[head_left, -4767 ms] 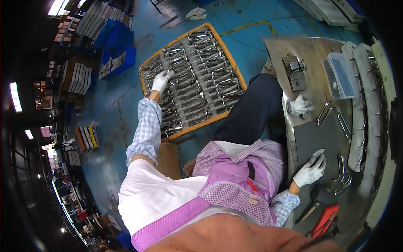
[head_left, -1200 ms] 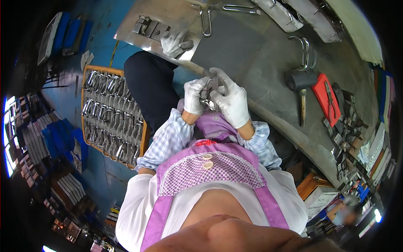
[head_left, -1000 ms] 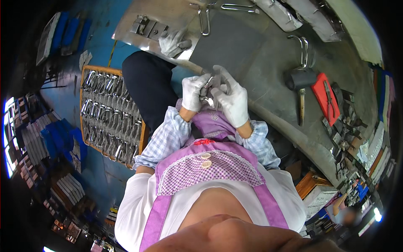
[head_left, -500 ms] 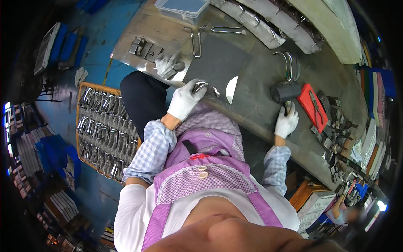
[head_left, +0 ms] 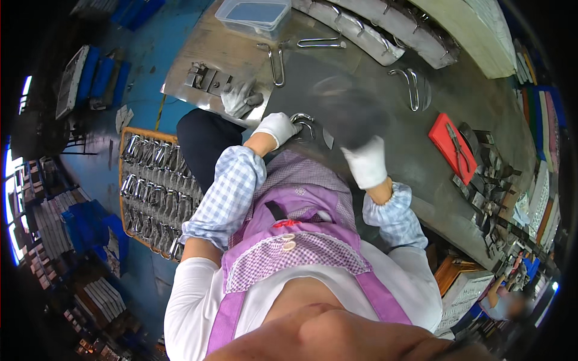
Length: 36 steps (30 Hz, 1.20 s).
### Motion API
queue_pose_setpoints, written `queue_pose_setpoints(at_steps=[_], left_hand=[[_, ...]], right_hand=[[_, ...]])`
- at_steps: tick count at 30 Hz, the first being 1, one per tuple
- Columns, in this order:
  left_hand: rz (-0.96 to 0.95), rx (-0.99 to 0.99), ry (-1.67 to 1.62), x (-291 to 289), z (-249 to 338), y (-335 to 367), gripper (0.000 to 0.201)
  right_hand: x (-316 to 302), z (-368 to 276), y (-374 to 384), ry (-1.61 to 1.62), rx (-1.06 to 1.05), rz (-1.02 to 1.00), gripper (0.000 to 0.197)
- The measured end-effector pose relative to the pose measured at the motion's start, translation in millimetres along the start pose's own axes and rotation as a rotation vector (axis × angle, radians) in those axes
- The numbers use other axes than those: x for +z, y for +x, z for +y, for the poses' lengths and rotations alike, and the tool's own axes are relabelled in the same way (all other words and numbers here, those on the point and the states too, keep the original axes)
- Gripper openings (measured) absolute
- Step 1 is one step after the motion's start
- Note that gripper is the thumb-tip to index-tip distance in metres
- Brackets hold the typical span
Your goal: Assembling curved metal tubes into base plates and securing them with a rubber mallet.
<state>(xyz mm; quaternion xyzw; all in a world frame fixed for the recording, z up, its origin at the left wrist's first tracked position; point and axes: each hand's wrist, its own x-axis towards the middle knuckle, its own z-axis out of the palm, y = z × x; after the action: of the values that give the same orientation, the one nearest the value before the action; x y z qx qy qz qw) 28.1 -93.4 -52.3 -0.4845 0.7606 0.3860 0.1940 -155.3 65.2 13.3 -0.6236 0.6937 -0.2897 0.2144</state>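
Observation:
In a white glove, my left hand [head_left: 278, 130] is closed on a curved chrome rod [head_left: 306, 119] at the near edge of the dark mat [head_left: 304, 75]. My right hand [head_left: 367, 163], also gloved in white, grips a black-headed mallet [head_left: 352, 117]. Motion smears the mallet over the mat, just right of the rod, so whether it touches anything cannot be told. A bent chrome rod [head_left: 278, 66] and a long narrow one [head_left: 322, 43] lie beyond the mat. Another bent rod [head_left: 413, 90] rests farther right on the table.
A red tray [head_left: 448, 147] with pliers [head_left: 457, 147] lies to the right, beside metal blocks. Grey gloves [head_left: 241, 98] and a metal fixture [head_left: 208, 78] sit at the left corner. A clear plastic box [head_left: 253, 30] stands behind. A rack of chrome parts [head_left: 153, 192] is at my left.
My right hand has lifted the mallet from the table's right side and swung it left toward the rod. My left hand keeps the rod, moved slightly right.

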Motion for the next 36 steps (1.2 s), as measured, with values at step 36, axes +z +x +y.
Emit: queue_pose_setpoints(at_steps=[36], left_hand=[[0.545, 0.425, -1.256, 116.2, -28.7, -52.1, 0.031]], right_hand=[[68.7, -59.4, -15.7, 0.821, 0.4, -0.008, 0.05]])
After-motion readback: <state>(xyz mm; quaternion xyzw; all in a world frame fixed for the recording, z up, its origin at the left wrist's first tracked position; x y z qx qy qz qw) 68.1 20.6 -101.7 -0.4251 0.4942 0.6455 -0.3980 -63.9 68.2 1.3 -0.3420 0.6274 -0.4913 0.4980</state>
